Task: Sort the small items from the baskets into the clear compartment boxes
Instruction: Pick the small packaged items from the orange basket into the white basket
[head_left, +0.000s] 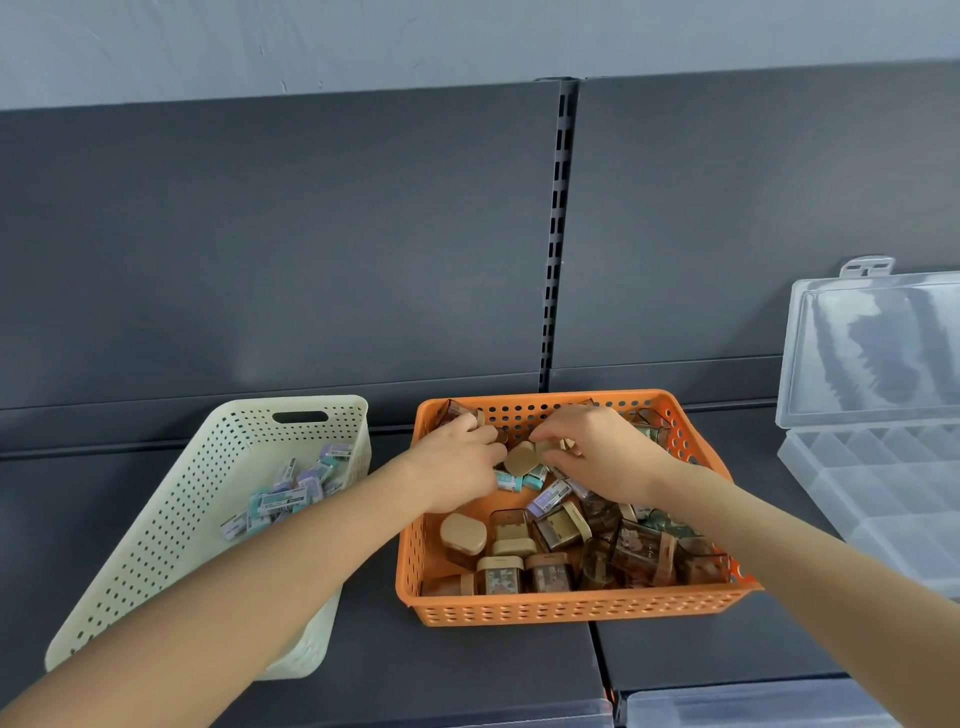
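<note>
Tan-lidded case (519, 458) in orange basket (571, 609), pinched between left grip (457, 465) and right grip (600, 457)

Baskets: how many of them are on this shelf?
2. The cream basket is on the left, with small wrapped items inside. The orange basket is in the middle, full of small brown and beige boxes. None looks hidden, though others could lie outside the view.

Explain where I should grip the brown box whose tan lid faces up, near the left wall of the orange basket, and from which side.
Probably from above, pinching the tan lid of the brown box across its rim, far edge to near edge. The lid faces up and bare floor shows behind it, while the orange basket wall stands close on its left.
</note>
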